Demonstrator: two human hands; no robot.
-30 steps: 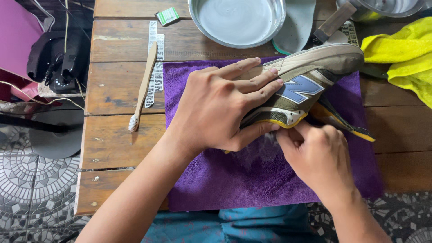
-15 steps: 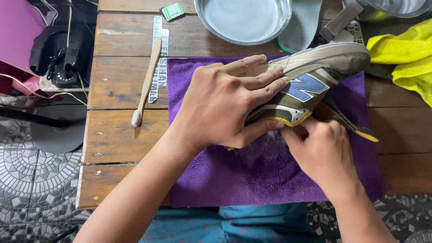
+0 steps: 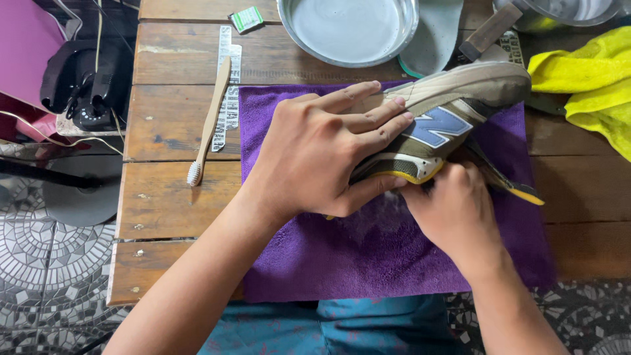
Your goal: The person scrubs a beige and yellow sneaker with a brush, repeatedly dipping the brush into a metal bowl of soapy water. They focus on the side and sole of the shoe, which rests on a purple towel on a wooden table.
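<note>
On the wooden table [image 3: 177, 125] a purple towel [image 3: 368, 256] lies spread — on it a tan sneaker [image 3: 453, 108], tipped on its side. The left hand [image 3: 322, 148] clamps over the sneaker's heel; the right hand [image 3: 453, 210] is closed on a brush [image 3: 509, 184] against the sole. A toothbrush [image 3: 209, 121] lies left of the towel.

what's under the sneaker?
The sneaker lies on a purple towel spread over the wooden table. The left hand covers its heel end; the right hand hides the sole edge there.
</note>
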